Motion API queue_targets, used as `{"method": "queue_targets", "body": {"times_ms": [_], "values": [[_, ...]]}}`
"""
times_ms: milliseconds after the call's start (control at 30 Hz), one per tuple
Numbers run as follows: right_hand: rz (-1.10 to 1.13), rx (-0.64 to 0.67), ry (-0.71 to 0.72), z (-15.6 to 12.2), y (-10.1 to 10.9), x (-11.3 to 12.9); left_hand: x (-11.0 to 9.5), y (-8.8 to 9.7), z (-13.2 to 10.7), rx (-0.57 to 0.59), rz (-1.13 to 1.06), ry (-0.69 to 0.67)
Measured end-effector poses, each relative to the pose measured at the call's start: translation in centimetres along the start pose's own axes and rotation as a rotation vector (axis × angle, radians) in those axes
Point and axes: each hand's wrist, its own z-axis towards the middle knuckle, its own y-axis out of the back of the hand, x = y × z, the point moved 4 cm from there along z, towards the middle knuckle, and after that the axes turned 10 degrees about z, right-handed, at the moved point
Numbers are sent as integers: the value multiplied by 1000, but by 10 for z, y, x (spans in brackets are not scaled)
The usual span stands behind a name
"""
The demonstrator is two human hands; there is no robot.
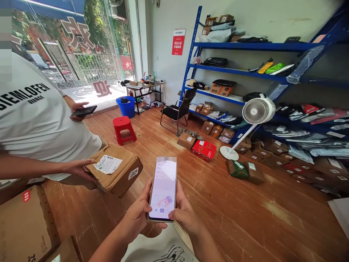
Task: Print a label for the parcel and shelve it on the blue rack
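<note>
Labelled carton (114,171), held by a co-worker's hand (79,169), stands in the way just left of the phone (163,191); the co-worker's other hand (77,105) holds a dark handset (84,111). Large carton (23,225) lies near left. Far left: red stool (124,129), blue bin (127,107). Far: black chair (178,109), red box (204,150). White fan (255,111) stands at right before laden blue shelving (245,46).

Wooden floor (207,196) opens to the right of the phone, edged on its far side by boxes along the shelving.

Phone, near centre, is raised above the floor; its long axis runs near to far, top end far, screen towards the wearer. Left hand (136,213) and right hand (187,211) clamp its lower sides, right thumb over the lower right corner.
</note>
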Motion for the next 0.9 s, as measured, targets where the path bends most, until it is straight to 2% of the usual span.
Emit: {"method": "queue_targets", "body": {"times_ms": [133,300,433,567,733,900], "values": [[-20,28,8,-2,1,0,1,-2,-2,-16,3,6],[-31,35,11,-5,-2,1,5,1,-4,-100,41,57],[-45,34,12,-6,-7,2,4,-4,-6,-93,20,10],[-60,52,9,-7,-9,0,2,-8,-7,-172,96,-9],[-50,59,13,-7,-7,-3,2,-7,-7,-288,188,35],[-67,66,28,-6,-6,-2,6,-3,-4,-143,65,-15]]}}
